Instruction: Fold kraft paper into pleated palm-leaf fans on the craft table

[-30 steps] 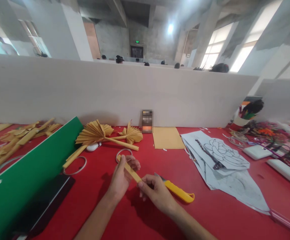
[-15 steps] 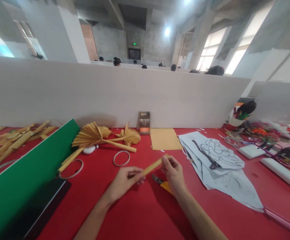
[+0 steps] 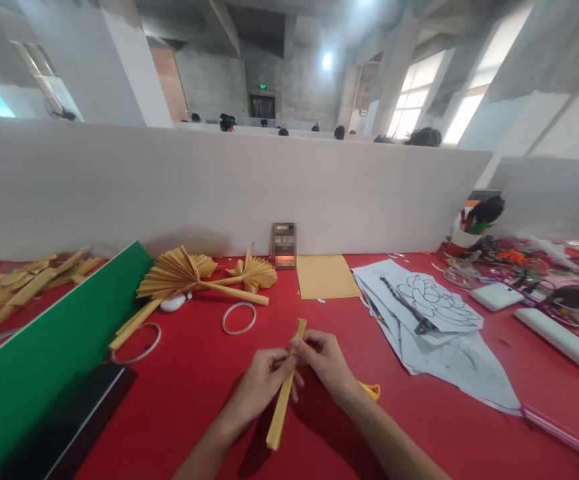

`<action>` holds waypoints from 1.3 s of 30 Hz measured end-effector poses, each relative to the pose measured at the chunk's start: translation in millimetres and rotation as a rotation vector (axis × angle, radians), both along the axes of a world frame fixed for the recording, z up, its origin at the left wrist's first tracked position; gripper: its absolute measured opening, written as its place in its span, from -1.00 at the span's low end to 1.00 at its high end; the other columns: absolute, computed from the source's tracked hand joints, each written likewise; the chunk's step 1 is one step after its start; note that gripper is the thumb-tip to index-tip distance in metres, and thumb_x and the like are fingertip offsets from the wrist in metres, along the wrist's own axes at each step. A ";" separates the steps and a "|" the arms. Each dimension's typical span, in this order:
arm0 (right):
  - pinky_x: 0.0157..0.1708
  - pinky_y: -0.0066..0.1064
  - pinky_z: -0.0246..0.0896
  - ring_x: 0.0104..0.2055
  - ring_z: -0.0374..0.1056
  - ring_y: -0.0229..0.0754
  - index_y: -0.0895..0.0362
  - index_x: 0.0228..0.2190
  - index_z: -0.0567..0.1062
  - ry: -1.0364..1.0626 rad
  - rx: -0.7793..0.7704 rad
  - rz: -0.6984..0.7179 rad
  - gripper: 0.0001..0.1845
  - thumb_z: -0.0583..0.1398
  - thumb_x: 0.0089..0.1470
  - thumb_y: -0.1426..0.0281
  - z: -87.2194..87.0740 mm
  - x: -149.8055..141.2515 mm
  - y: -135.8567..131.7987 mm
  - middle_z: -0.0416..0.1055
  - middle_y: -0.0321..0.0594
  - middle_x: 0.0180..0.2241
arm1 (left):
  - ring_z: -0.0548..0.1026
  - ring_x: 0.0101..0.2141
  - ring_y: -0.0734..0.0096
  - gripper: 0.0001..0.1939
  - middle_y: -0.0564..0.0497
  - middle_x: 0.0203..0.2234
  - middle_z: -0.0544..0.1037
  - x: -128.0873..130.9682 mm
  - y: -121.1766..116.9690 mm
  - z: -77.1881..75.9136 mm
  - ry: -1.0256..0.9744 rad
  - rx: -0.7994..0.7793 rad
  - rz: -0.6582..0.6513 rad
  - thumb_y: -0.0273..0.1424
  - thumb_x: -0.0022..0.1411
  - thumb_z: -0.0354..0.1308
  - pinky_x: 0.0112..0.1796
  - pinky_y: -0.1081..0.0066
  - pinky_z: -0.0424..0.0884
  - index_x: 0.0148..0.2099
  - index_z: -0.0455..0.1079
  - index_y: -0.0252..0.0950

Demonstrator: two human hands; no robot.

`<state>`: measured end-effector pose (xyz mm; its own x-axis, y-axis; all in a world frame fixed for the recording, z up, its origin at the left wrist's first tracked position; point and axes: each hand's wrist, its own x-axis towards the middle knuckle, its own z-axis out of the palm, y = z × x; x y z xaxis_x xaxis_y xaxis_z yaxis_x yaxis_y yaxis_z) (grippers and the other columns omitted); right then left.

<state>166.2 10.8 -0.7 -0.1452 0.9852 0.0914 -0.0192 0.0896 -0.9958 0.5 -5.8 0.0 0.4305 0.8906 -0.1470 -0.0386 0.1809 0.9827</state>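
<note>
A narrow, folded strip of tan paper (image 3: pixel 280 417) is held above the glossy red tabletop (image 3: pixel 209 383), its near end slanted toward the viewer. By the left hand (image 3: pixel 263 381) it is gripped around the middle — the thumb is closed over the top, the fingers curled beneath. By the right hand (image 3: pixel 328 361) it is pinched near the far end between thumb and bent forefinger, just beside the left thumb; how tightly the other right fingers are curled cannot be told. A yellow plastic handle (image 3: pixel 372 391) is mostly hidden by the right forearm. Beyond the hands, a thin silvery ring (image 3: pixel 254 317) is seen lying flat.
</note>
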 end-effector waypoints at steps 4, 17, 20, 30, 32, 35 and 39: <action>-0.52 -0.45 0.01 -0.55 0.11 -0.30 0.15 -0.57 0.45 0.027 -0.022 -0.150 -0.43 0.34 0.07 -0.09 1.0 11.1 8.6 0.24 -0.38 -0.62 | 0.52 -0.56 0.45 -0.44 -0.12 -0.41 0.64 -2.3 3.0 -2.1 -0.038 -0.054 -0.029 0.08 0.23 0.29 -0.50 0.48 0.38 -0.25 0.54 -0.42; -0.44 -0.41 0.20 -0.50 0.33 -0.20 0.13 -0.34 0.48 -0.250 0.076 -0.321 -0.49 0.14 0.23 -0.08 -4.3 46.6 36.8 0.41 -0.30 -0.54 | 0.41 -0.62 0.48 -0.43 0.05 -0.52 0.49 -21.8 13.8 -4.7 0.298 0.047 -0.047 0.13 0.31 0.07 -0.56 0.48 0.25 -0.23 0.45 -0.33; -0.42 -0.41 0.21 -0.48 0.41 -0.16 0.11 -0.44 0.46 -0.454 0.094 -0.249 -0.54 0.11 0.28 0.02 -4.5 50.7 49.8 0.50 -0.23 -0.54 | 0.39 -0.58 0.44 -0.41 0.11 -0.56 0.40 -34.0 23.2 -5.1 0.674 0.217 0.095 0.05 0.46 -0.24 -0.54 0.46 0.21 -0.28 0.39 -0.27; -0.24 -0.32 0.23 -0.16 0.48 0.02 0.16 -0.23 0.51 -1.178 0.208 -0.221 -0.92 0.21 0.28 0.41 -7.4 33.2 78.1 0.56 0.02 -0.21 | 0.58 -0.27 0.13 -0.76 -0.09 -0.29 0.57 -39.9 23.5 0.8 1.188 0.450 0.290 -0.26 0.44 0.04 -0.35 0.33 0.35 -0.21 0.43 -0.26; -0.05 -0.18 0.24 0.05 0.41 0.11 0.18 -0.07 0.48 -1.262 0.314 -0.193 -0.83 0.17 0.31 0.47 -4.9 26.9 74.5 0.50 0.14 -0.01 | 0.58 -0.01 0.11 -0.69 -0.15 0.01 0.58 -35.2 21.9 -4.9 1.224 0.678 0.221 -0.49 0.42 -0.04 -0.16 0.27 0.48 0.09 0.43 -0.24; 0.16 -0.11 0.15 0.19 0.32 0.08 0.13 -0.05 0.49 -1.339 0.508 0.010 -0.78 0.14 0.32 0.54 -2.4 20.2 69.1 0.47 0.06 0.08 | 0.36 0.30 0.24 -0.18 -0.10 0.33 0.39 -28.3 20.9 -18.4 1.238 0.999 -0.027 -0.81 0.14 -0.16 0.19 0.22 0.38 0.38 0.25 -0.21; 0.17 -0.25 0.22 0.13 0.41 -0.02 0.14 -0.08 0.55 -1.381 0.665 0.285 -0.80 0.17 0.32 0.53 -7.7 22.0 60.6 0.56 -0.05 0.01 | 0.25 0.37 0.28 -0.06 -0.12 0.41 0.26 -34.3 18.4 -37.7 1.223 1.110 -0.155 -0.81 0.01 -0.16 0.31 0.22 0.27 0.46 0.12 -0.32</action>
<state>188.2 71.4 -8.4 -0.6498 0.7496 0.1262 0.7518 0.6582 -0.0390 -33.9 12.7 -37.7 0.6346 0.7483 0.1931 0.7534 -0.6547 0.0613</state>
